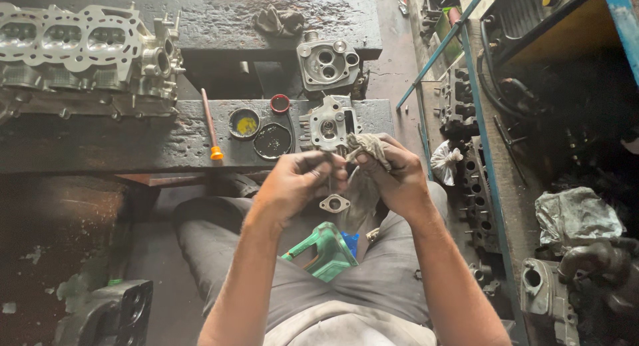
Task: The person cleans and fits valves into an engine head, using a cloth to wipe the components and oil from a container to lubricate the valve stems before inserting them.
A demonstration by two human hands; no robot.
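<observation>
While both hands pinch, left hand (293,183) grip clamped on valve (334,201), right hand (396,176) on rag (367,146).

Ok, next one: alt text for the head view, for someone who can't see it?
Seen from above, a seated person's left hand and right hand meet over the lap, the right rubbing a dirty rag on a small metal part. Ahead, a dark workbench holds a small cylinder head, two open tins and an orange-tipped stick.
</observation>
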